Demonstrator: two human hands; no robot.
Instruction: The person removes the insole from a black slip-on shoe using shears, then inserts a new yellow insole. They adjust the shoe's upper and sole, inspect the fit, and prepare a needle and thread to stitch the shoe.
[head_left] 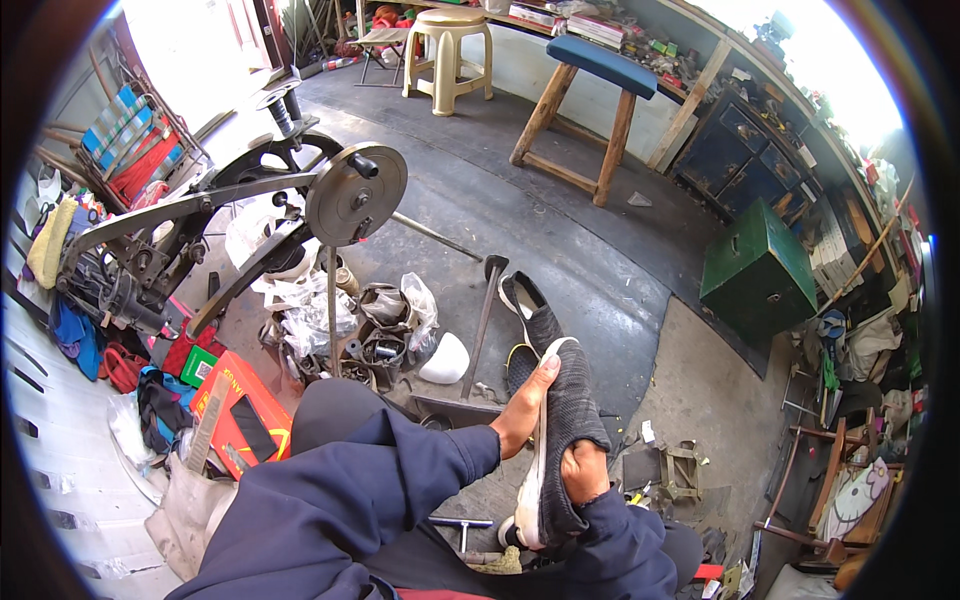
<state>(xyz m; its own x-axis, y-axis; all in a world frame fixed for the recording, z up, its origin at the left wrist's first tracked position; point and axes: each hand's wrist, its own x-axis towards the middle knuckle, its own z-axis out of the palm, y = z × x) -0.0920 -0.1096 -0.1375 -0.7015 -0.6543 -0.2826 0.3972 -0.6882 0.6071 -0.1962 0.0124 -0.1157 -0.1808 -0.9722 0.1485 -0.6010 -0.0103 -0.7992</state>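
Note:
A dark grey knit slip-on shoe (577,405) with a white sole is held up in front of me, toe pointing away. My left hand (522,412) grips it at the sole side, thumb along the white edge, with the other fingers hidden. My right hand (585,471) is tucked into the shoe's opening and closed against it; most of its fingers are out of sight. Just beyond the toe, a second dark shoe (540,312) with a pale sole appears to rest by the head of an upright metal stand (484,320).
A hand-cranked sewing machine (356,195) stands at left, near plastic bags (318,318) and a white rounded object (445,360). An orange shoebox (240,410) with a phone (254,428) lies beside my left leg. Stools (603,66) and a green box (758,265) stand farther off.

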